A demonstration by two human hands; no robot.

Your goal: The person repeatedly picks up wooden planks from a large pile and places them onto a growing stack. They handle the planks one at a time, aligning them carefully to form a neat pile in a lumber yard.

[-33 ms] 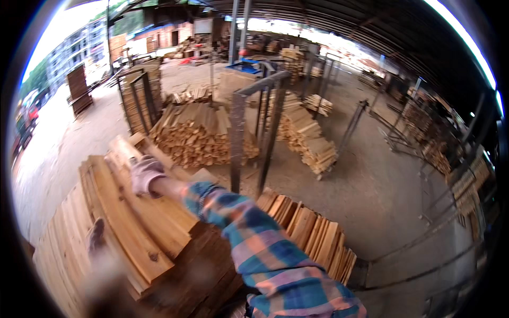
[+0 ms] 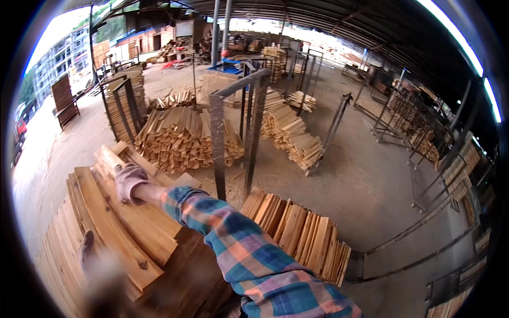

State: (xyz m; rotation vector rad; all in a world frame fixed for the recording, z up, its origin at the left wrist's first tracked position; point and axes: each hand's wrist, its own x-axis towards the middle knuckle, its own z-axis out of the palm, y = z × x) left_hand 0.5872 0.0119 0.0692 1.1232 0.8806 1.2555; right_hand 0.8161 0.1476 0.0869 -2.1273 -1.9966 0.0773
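Long pale wooden boards [image 2: 108, 214] lie side by side on a stack at the lower left. My right hand [image 2: 131, 183], in a pinkish glove, reaches across to their far part. Its fingers curl closed on a wooden board, partly hidden by the back of the hand. Nearer, my left hand [image 2: 87, 250] rests against the boards on the left side of the stack. Only some dark-tipped fingers of it show, and the rest is smeared, so its grip cannot be made out.
Right of the stack stands a row of upright boards [image 2: 297, 228]. A dark metal frame [image 2: 218, 140] rises just beyond my right arm. Behind it are a heap of cut boards [image 2: 183, 139] and a slanting board pile [image 2: 291, 130]. Metal racks [image 2: 419, 175] line the right side.
The view has turned slightly right, so the surroundings sit further left in the picture. Both hands keep about the same places on the boards.
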